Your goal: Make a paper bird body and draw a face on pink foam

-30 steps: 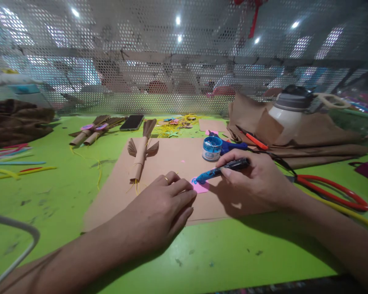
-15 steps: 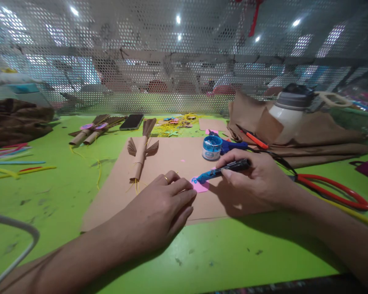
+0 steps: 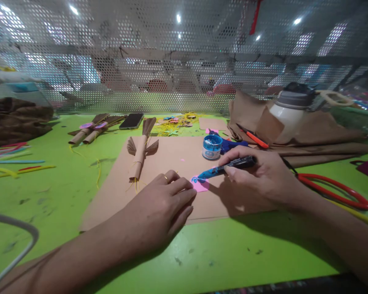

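In my right hand point(image 3: 263, 175) is a black marker pen point(image 3: 237, 163) whose front end is smeared with blue. Its tip rests on a small pink paper piece point(image 3: 201, 186) that carries blue marks. My left hand point(image 3: 161, 208) lies flat, fingers stretched, with the fingertips at the left edge of the pink piece. Under both hands spreads a brown paper sheet point(image 3: 110, 204). An uncapped jar of blue paint point(image 3: 211, 153) stands beyond the pen. A rolled brown paper figure point(image 3: 138, 159) with pleated wings and yellow strings lies to the left.
Two more paper figures point(image 3: 85, 132), a phone point(image 3: 131, 121) and yellow shreds point(image 3: 171, 128) lie at the back. To the right are red-handled scissors point(image 3: 334, 192), an orange cutter point(image 3: 256, 139), a blue tool point(image 3: 231, 145) and a white bottle point(image 3: 290, 112). A perforated screen point(image 3: 178, 73) stands behind.
My right hand and the marker pen have shifted slightly right, the tip moving across the pink piece. The pen is tilted a little lower. My left hand has stayed in place.
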The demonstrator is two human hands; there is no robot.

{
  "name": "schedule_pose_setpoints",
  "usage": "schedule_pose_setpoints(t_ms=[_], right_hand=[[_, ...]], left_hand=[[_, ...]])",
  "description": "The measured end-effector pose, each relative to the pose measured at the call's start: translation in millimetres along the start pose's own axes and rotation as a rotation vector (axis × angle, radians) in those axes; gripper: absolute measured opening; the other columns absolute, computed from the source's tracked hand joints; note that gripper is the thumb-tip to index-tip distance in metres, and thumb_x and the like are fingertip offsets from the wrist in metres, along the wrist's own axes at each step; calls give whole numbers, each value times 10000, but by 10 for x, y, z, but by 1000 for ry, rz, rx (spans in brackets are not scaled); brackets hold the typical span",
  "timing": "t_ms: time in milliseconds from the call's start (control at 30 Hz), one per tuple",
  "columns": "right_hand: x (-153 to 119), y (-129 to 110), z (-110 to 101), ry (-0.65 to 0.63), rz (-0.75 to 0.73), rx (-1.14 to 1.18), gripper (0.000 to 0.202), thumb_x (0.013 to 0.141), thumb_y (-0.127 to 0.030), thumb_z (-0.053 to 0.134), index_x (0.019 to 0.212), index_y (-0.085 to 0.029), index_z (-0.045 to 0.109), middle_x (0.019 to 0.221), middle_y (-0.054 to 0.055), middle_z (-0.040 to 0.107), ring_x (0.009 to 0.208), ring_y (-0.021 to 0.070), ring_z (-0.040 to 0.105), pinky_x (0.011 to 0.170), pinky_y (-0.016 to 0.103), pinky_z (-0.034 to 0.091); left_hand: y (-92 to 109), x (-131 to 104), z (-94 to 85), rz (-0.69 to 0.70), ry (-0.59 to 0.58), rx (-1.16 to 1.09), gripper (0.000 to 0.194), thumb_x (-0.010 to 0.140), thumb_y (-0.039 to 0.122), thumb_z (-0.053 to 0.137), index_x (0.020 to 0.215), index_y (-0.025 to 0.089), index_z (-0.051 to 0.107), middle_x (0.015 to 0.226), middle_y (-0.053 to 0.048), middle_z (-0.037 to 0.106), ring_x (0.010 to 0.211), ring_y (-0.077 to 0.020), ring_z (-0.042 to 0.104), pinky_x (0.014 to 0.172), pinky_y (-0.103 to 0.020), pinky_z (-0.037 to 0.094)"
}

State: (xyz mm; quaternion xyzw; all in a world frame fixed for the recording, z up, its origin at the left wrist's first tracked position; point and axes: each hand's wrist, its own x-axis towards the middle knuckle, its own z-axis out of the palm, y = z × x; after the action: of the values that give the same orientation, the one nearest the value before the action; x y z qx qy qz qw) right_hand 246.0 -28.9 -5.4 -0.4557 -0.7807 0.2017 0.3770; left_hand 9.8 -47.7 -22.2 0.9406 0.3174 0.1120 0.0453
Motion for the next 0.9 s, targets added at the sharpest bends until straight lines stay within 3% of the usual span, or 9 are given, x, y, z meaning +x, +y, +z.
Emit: schedule_pose_setpoints(t_ms=[167, 433, 700, 900], right_hand=[[6, -21, 28, -28, 16, -70, 135, 797, -253, 574, 850, -178, 673, 669, 0, 641, 525, 112, 534, 497, 232, 403], [6, -32, 6, -59, 1, -64, 123, 797, -205, 555, 831, -177, 670, 613, -22, 608, 450, 83, 469, 457, 219, 352], [4, -6, -3, 5, 23, 41, 124, 803, -225, 584, 854, -148, 667, 740, 31, 664, 589, 120, 570, 544, 231, 442], [6, 6, 15, -6, 22, 28, 103, 811, -202, 577, 857, -162, 661, 764, 22, 669, 577, 111, 573, 544, 228, 445]], left_hand=[[-5, 2, -7, 11, 15, 10, 280, 978, 238, 384, 1079, 161, 633, 1017, -81, 623, 916, -217, 484, 839, -393, 406], [7, 3, -23, 8, 4, 3, 283, 977, 229, 379, 1099, 161, 625, 1019, -88, 618, 912, -223, 479, 840, -399, 402], [8, 2, -18, 17, 6, 6, 280, 979, 228, 377, 1089, 159, 625, 1020, -91, 616, 908, -220, 477, 838, -394, 402], [-1, 5, -23, 14, 4, 9, 280, 977, 232, 384, 1102, 161, 624, 1022, -88, 617, 912, -223, 476, 840, -399, 404]])
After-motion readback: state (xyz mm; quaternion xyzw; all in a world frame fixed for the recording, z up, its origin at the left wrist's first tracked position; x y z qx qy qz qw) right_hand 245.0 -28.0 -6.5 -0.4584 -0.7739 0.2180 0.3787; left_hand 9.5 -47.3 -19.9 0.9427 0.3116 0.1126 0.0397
